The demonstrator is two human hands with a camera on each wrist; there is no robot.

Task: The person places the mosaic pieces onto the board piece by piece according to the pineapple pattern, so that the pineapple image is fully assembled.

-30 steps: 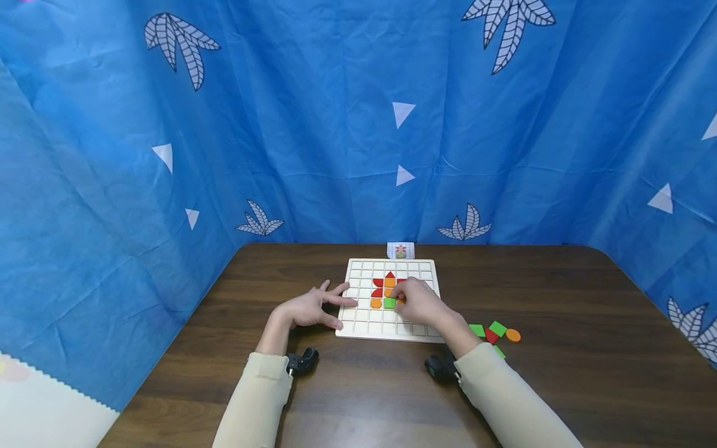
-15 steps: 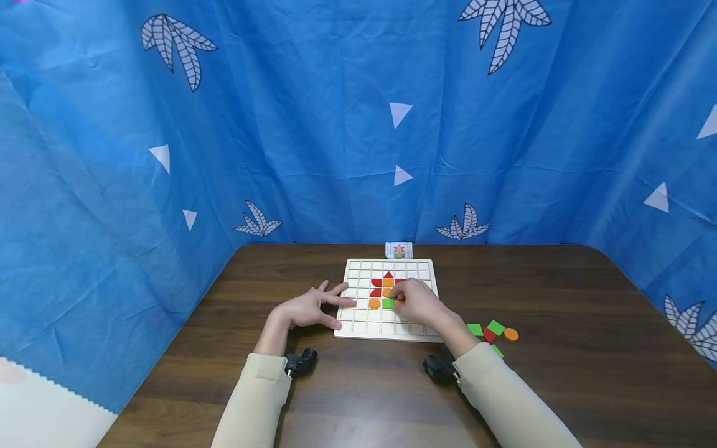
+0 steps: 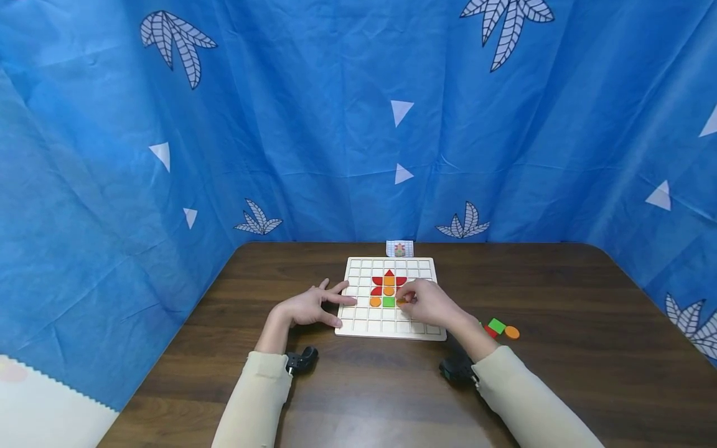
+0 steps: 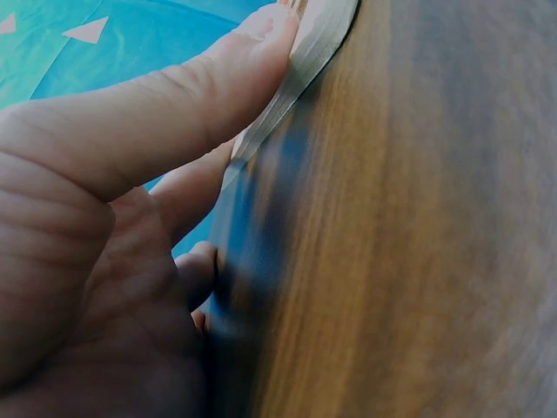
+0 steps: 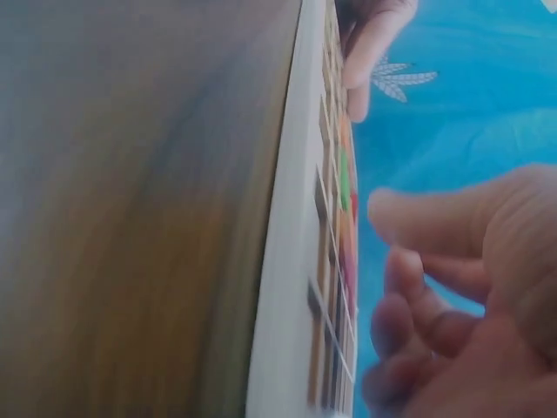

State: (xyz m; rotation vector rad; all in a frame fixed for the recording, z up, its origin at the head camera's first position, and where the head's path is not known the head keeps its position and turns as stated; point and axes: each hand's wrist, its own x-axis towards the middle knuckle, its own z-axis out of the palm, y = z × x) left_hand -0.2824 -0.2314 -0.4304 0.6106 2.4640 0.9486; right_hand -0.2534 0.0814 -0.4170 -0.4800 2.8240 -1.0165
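Note:
A white grid board [image 3: 358, 326] lies on the table with red, orange and green pieces in its cells. My left hand [image 3: 307, 306] has its fingers spread, with thumb and fingertips on the board's left edge; the left wrist view shows the thumb [image 4: 200, 96] at that edge. Over the board's right part is my right hand [image 3: 430, 303], fingers loosely bent. Its fingertips overlap an orange piece [image 3: 401, 302] beside a green square [image 3: 389, 302]. In the right wrist view, the right hand [image 5: 487, 287] appears beside the board's surface, with no piece visible between thumb and fingers.
A small pattern card [image 3: 399, 249] stands behind the board. Right of it lie loose pieces, including a green square [image 3: 496, 326] and an orange disc [image 3: 512, 333], some hidden by the right forearm. A blue curtain [image 3: 336, 124] hangs around the table [image 3: 370, 398].
My right hand has shifted a little to the right, uncovering more of the red pieces. The left hand stays at the board's left edge.

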